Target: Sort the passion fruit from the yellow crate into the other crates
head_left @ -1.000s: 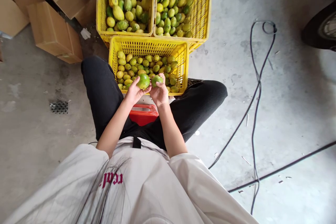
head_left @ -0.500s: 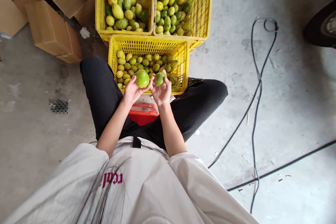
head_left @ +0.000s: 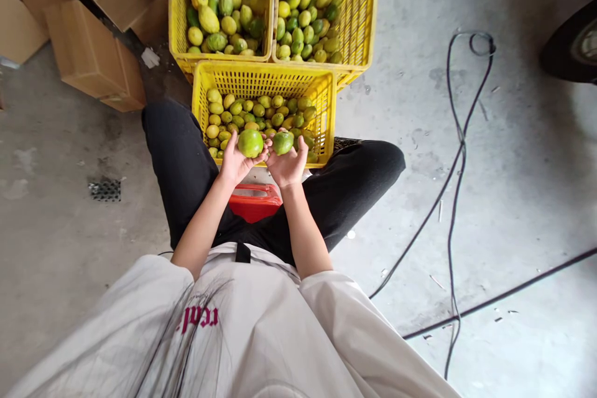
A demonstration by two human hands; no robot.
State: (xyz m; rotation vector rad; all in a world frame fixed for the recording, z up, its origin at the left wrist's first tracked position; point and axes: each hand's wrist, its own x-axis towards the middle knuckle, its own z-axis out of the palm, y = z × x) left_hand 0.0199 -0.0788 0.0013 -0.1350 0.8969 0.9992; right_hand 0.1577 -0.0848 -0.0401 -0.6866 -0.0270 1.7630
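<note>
My left hand (head_left: 236,165) cups a large, round green lemon (head_left: 250,143), palm up with the thumb along its left side. Close beside it, my right hand (head_left: 288,166) bears a smaller, darker green lemon (head_left: 282,142) on its fingers; the thumb stands away from the fruit. Both hands are over the near edge of a yellow plastic crate (head_left: 330,106). Inside that crate lie several green and yellow lemons (head_left: 237,109), partly hidden by my hands.
Behind the near crate stand two more yellow crates, left (head_left: 174,18) and right (head_left: 364,25), holding lemons. Cardboard boxes (head_left: 88,50) are at the upper left. A red plastic seat (head_left: 254,206) shows between my legs. Right: a black cable (head_left: 454,180) on concrete and a wheel (head_left: 576,43).
My right thumb has moved off the smaller lemon to the right, and that lemon sits turned in the fingers. The left hand's lemon has shifted slightly down and left.
</note>
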